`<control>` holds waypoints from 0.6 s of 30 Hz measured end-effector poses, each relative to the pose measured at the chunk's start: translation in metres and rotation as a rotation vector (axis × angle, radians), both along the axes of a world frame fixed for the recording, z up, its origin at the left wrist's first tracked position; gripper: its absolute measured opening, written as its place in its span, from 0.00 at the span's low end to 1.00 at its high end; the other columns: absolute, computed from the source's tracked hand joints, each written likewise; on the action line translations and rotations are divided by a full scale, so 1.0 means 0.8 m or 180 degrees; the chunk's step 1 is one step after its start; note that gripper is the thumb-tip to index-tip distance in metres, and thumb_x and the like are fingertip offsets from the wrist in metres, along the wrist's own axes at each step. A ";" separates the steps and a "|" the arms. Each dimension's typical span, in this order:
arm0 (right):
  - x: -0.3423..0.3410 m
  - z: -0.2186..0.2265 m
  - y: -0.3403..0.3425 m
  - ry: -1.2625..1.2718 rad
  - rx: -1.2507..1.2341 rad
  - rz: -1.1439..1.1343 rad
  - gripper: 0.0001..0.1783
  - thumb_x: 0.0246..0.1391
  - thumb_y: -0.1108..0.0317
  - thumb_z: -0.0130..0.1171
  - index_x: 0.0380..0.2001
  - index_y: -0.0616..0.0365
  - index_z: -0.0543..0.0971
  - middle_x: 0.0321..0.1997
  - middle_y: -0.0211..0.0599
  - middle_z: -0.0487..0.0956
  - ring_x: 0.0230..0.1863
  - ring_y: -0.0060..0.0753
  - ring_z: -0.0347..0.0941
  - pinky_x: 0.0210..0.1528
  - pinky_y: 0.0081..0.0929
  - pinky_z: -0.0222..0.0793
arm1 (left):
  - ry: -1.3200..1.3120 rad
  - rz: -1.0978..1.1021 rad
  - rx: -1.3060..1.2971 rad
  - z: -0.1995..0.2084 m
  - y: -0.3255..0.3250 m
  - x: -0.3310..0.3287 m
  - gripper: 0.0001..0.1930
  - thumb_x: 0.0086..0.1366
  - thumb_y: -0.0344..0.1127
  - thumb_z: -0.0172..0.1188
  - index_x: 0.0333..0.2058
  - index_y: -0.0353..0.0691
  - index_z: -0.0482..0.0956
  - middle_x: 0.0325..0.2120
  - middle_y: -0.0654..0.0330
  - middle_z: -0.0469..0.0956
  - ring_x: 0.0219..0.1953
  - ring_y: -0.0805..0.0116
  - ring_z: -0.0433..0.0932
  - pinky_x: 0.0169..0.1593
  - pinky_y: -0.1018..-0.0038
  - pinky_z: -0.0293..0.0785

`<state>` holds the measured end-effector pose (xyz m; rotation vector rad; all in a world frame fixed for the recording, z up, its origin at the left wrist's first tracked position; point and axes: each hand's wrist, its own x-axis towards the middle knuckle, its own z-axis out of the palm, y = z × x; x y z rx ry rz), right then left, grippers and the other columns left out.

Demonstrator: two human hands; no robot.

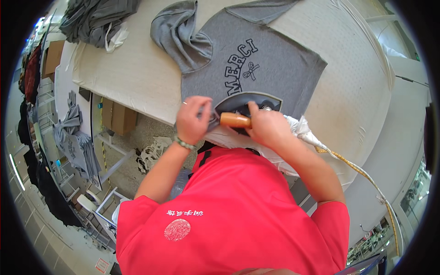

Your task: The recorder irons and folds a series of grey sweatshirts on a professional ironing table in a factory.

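A grey hooded sweatshirt (284, 59) lies spread on a cream cloth-covered table (137, 82), its hood at the upper left and dark lettering with a bow on the chest. At its near edge rests a dark steam iron (252, 97) with an orange-brown wooden handle. My right hand (271, 126) is closed on the handle's right end, the index finger stretched over the iron's top. Beside the iron's left tip, my left hand (194, 120) has its fingers curled at a strip of grey fabric, apparently the sweatshirt's sleeve; motion blurs the fingertips somewhat.
From the iron's side a white-wrapped hose and cable (353, 167) run down to the right. A pile of grey garments (98, 20) sits at the table's far left. Left of the table are hanging grey garments (78, 142) and a cardboard box (120, 115).
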<state>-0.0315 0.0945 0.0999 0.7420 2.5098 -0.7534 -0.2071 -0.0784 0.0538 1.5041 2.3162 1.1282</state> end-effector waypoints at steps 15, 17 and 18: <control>-0.112 -0.010 0.088 0.0000 0.0357 -0.0587 0.24 0.53 0.60 0.66 0.51 0.58 0.75 0.27 0.52 0.84 0.30 0.62 0.83 0.36 0.56 0.79 | 0.0840 -0.2571 -0.0458 -0.053 0.395 -0.174 0.13 0.71 0.33 0.58 0.53 0.51 0.80 0.50 0.59 0.81 0.47 0.51 0.83 0.47 0.61 0.82; -0.112 -0.008 0.092 -0.0330 -0.0063 -0.0529 0.25 0.53 0.59 0.67 0.52 0.56 0.75 0.27 0.52 0.84 0.31 0.60 0.84 0.36 0.55 0.79 | 0.1368 -0.2860 -0.0980 -0.063 0.449 -0.184 0.11 0.69 0.38 0.62 0.48 0.49 0.79 0.45 0.59 0.79 0.44 0.52 0.83 0.45 0.60 0.81; -0.114 -0.011 0.103 -0.0330 -0.0045 -0.0581 0.25 0.53 0.59 0.67 0.52 0.56 0.75 0.27 0.52 0.84 0.31 0.60 0.84 0.36 0.55 0.79 | 0.1385 -0.2906 -0.0951 -0.068 0.463 -0.189 0.11 0.69 0.38 0.62 0.48 0.49 0.79 0.45 0.59 0.79 0.44 0.52 0.83 0.45 0.60 0.81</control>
